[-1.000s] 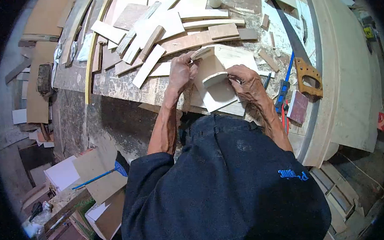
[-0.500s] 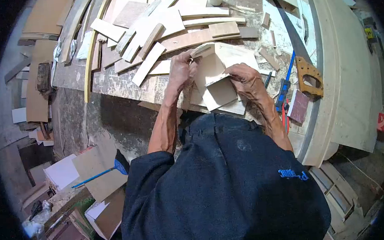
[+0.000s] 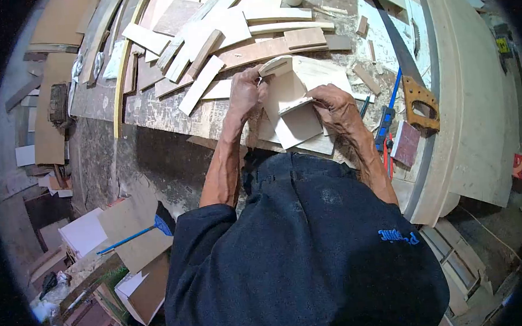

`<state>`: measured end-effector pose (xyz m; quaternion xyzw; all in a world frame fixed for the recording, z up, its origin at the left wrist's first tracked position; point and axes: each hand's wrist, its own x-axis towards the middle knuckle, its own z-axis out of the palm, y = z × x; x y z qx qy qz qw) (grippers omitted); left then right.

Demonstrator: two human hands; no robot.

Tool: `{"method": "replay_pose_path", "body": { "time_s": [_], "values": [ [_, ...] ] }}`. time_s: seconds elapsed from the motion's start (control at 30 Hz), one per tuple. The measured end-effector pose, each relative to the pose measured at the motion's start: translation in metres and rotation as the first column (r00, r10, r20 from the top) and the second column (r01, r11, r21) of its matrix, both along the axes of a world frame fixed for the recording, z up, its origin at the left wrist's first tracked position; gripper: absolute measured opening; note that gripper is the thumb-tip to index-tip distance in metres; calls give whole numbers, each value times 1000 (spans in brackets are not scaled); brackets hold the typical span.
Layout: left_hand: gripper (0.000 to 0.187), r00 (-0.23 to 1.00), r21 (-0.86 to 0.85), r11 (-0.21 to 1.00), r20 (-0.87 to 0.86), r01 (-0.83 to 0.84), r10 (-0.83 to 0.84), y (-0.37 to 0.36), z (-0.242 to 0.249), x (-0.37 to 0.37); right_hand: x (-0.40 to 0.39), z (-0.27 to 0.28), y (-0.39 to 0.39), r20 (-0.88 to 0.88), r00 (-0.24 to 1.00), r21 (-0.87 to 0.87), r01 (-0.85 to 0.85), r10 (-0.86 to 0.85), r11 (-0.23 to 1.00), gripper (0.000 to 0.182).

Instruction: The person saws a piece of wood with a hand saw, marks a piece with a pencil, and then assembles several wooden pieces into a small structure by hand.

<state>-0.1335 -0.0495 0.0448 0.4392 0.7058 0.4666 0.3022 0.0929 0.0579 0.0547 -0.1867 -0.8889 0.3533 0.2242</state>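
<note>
Pale wooden panels are joined into a small open box-like piece [image 3: 285,90] at the front edge of the workbench. My left hand [image 3: 248,94] is closed on the upper left of this piece, by the upright panel with the rounded top. On the opposite side my right hand [image 3: 336,105] pinches the end of a second upright panel, fingers bent over its edge. Some fingertips of both hands are hidden behind the wood. Under and behind the piece lies a flat pale board [image 3: 326,71]. A dark pen-like tool [image 3: 365,106] lies just right of my right hand.
Loose wood strips [image 3: 208,52] lie heaped across the bench [image 3: 170,117]. To the right are a handsaw [image 3: 420,104], a blue-and-black tool [image 3: 384,130], red-handled pliers [image 3: 388,156] and a reddish block [image 3: 406,143]. A blue broom [image 3: 161,226] and offcuts are at lower left.
Both hands keep their hold on the wooden box-like piece. It and my right hand have shifted only very slightly; the things on the bench lie as before.
</note>
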Motion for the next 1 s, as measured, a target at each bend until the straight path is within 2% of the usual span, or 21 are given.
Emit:
{"method": "replay_pose_path", "body": {
  "time_s": [0.07,0.17,0.27,0.37,0.47,0.57,0.67,0.77,0.87,0.93,1.0],
  "values": [
    [37,999,-72,997,-34,-3,0,0,8,0,0,1,1,-1,1000,7,-13,13,1000,22],
    [38,993,-76,997,-121,1,-10,0,12,1,1,-3,3,-15,999,22,-33,33,999,21],
    [36,997,49,999,-78,3,1,0,-2,1,0,0,0,-13,1000,11,-6,6,1000,21],
    [33,990,100,995,-139,19,-5,0,-5,0,0,-4,1,-28,1000,19,-11,11,1000,21],
    [30,999,3,1000,44,13,-13,-2,7,2,1,-2,2,6,1000,-10,-12,12,1000,21],
    [32,998,56,998,54,7,-10,-1,0,3,1,-1,1,15,1000,-25,1,0,1000,20],
    [32,976,72,997,217,-14,-2,-2,-7,1,0,-1,0,-12,1000,-33,21,-21,999,20],
    [32,995,62,997,97,-40,34,-2,-3,6,0,-2,0,-11,1000,-57,22,-23,998,19],
    [32,980,9,1000,197,-22,20,-2,-2,2,-1,-2,1,-35,999,-44,2,-4,999,20],
    [33,1000,79,997,23,-11,9,0,-9,1,0,-4,0,-29,1000,-42,-3,1,999,20],
    [34,998,71,997,-57,2,2,1,-9,0,1,-5,1,-19,1000,-47,-2,1,999,20]
  ]
}}
